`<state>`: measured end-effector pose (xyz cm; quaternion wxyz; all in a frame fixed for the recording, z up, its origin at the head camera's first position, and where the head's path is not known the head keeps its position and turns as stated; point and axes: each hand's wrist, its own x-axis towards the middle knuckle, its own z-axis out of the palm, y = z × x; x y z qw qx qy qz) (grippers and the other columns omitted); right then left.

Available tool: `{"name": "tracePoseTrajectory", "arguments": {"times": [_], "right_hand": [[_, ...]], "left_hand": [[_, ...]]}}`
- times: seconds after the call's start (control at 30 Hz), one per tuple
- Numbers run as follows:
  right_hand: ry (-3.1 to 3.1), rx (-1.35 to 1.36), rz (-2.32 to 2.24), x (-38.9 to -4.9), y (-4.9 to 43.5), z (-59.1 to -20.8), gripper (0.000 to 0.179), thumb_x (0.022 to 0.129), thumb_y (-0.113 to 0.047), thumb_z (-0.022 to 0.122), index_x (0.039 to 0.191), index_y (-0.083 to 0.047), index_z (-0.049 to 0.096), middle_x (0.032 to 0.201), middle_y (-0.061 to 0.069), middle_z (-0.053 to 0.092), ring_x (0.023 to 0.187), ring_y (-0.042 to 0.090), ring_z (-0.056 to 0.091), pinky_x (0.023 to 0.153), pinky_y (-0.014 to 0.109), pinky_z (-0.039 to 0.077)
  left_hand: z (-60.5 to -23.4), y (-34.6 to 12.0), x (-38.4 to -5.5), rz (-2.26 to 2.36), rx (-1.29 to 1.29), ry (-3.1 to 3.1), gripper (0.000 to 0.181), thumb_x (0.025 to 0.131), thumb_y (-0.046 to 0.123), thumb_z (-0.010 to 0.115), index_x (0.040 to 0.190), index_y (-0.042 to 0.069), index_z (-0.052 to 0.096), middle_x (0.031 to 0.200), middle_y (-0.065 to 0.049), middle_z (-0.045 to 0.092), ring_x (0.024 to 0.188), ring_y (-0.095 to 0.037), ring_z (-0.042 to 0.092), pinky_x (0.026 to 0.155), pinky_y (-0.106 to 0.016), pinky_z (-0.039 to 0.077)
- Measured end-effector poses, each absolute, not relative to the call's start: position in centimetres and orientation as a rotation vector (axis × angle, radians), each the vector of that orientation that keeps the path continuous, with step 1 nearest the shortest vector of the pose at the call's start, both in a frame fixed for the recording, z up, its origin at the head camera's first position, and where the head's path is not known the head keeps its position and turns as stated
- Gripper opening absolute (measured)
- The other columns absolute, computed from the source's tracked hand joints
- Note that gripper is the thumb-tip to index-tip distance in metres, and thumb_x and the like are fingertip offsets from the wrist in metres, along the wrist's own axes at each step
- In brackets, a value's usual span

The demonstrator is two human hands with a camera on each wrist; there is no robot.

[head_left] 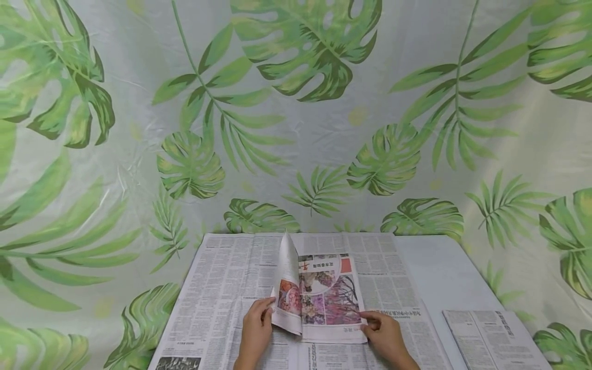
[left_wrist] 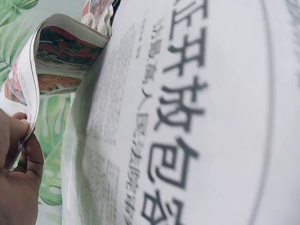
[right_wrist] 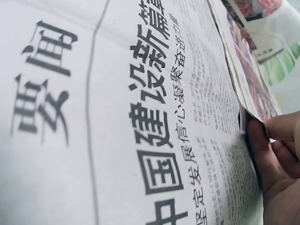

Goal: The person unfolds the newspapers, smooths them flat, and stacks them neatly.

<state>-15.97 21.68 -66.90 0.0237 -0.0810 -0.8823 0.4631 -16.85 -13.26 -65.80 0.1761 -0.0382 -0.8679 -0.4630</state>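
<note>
A colour-printed newspaper with flower pictures lies spread in front of me, one side of it lifted and curving upright. My left hand pinches the edge of that raised page near its lower left corner. In the left wrist view, thumb and finger of the left hand grip the curled sheets. On the other side, my right hand pinches the lower right edge of the newspaper. The right wrist view has the right hand holding the paper's edge between thumb and finger.
Large black-and-white newspaper sheets cover most of the white table. A folded newspaper stack sits at the table's right front. Behind the table hangs a curtain with green leaf prints.
</note>
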Motion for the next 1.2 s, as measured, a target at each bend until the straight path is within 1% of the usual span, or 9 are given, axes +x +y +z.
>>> {"name": "tracePoseTrajectory", "arguments": {"times": [0.13,0.33,0.5,0.63,0.73,0.83,0.97,1.07,1.2], "right_hand": [[-2.728,-0.272,1.436,-15.7,22.1,-67.1,0.029,0.083,-0.004,0.08,0.111,-0.008,0.079,0.077,-0.002,0.072,0.065,0.01,0.06,0.056,0.023,0.046],[-2.709,-0.264,1.414,-15.3,22.7,-67.0,0.029,0.083,-0.004,0.08,0.111,-0.008,0.079,0.077,-0.002,0.073,0.065,0.007,0.061,0.058,0.022,0.047],[-2.707,-0.275,1.399,-15.0,23.2,-67.0,0.03,0.083,-0.004,0.08,0.113,-0.008,0.079,0.079,-0.002,0.073,0.066,0.006,0.061,0.061,0.022,0.048],[-2.727,-0.3,1.384,-14.7,23.6,-67.1,0.03,0.084,-0.006,0.079,0.114,-0.01,0.079,0.083,-0.002,0.074,0.07,0.006,0.063,0.065,0.022,0.05],[-2.722,-0.304,1.379,-14.6,24.0,-67.1,0.03,0.084,-0.006,0.08,0.114,-0.011,0.079,0.082,-0.002,0.075,0.07,0.006,0.064,0.067,0.022,0.051],[-2.71,-0.298,1.405,-14.5,24.2,-67.1,0.03,0.084,-0.005,0.079,0.114,-0.009,0.078,0.079,-0.002,0.074,0.068,0.006,0.063,0.065,0.021,0.049],[-2.728,-0.303,1.429,-14.5,24.3,-67.1,0.031,0.085,-0.004,0.078,0.116,-0.008,0.077,0.072,-0.001,0.07,0.064,0.009,0.059,0.06,0.022,0.045],[-2.748,-0.303,1.423,-14.5,24.4,-67.2,0.031,0.085,-0.006,0.078,0.117,-0.008,0.077,0.072,-0.002,0.068,0.064,0.01,0.058,0.059,0.023,0.043],[-2.754,-0.291,1.396,-14.6,24.6,-67.4,0.031,0.084,-0.006,0.079,0.115,-0.009,0.077,0.073,-0.003,0.069,0.065,0.01,0.059,0.058,0.023,0.044]], "left_hand": [[-65.9,-13.7,-16.6,-1.289,-0.093,-2.443,0.033,0.094,-0.003,0.068,0.123,0.011,0.074,0.113,-0.002,0.07,0.079,-0.002,0.057,0.066,-0.02,0.052],[-66.3,-14.4,-16.4,-1.239,-0.087,-2.409,0.034,0.091,-0.007,0.07,0.121,0.009,0.074,0.109,-0.004,0.071,0.074,-0.002,0.053,0.062,-0.02,0.048],[-66.6,-14.9,-16.3,-1.247,-0.082,-2.422,0.034,0.093,-0.006,0.069,0.123,0.009,0.073,0.109,-0.005,0.07,0.073,-0.001,0.052,0.062,-0.021,0.049],[-66.8,-15.4,-16.1,-1.242,-0.022,-2.465,0.034,0.095,-0.002,0.069,0.126,0.011,0.072,0.113,-0.004,0.07,0.073,-0.001,0.052,0.062,-0.021,0.048],[-66.8,-15.8,-15.9,-1.215,0.026,-2.493,0.034,0.095,0.0,0.069,0.128,0.011,0.072,0.114,-0.005,0.07,0.073,-0.002,0.052,0.063,-0.021,0.048],[-66.6,-16.1,-15.7,-1.203,0.064,-2.525,0.035,0.096,0.001,0.069,0.129,0.01,0.071,0.113,-0.005,0.07,0.074,-0.003,0.051,0.065,-0.021,0.047],[-66.6,-16.6,-15.5,-1.182,0.062,-2.563,0.037,0.095,-0.001,0.068,0.131,0.008,0.069,0.105,-0.005,0.068,0.073,-0.004,0.05,0.065,-0.022,0.045],[-66.9,-17.0,-15.4,-1.147,0.051,-2.59,0.038,0.094,-0.002,0.069,0.131,0.006,0.069,0.1,-0.004,0.067,0.074,-0.004,0.049,0.065,-0.023,0.045],[-67.1,-17.4,-15.1,-1.127,0.054,-2.643,0.039,0.093,-0.001,0.07,0.132,0.004,0.068,0.094,-0.002,0.064,0.074,-0.004,0.049,0.066,-0.023,0.045]]}}
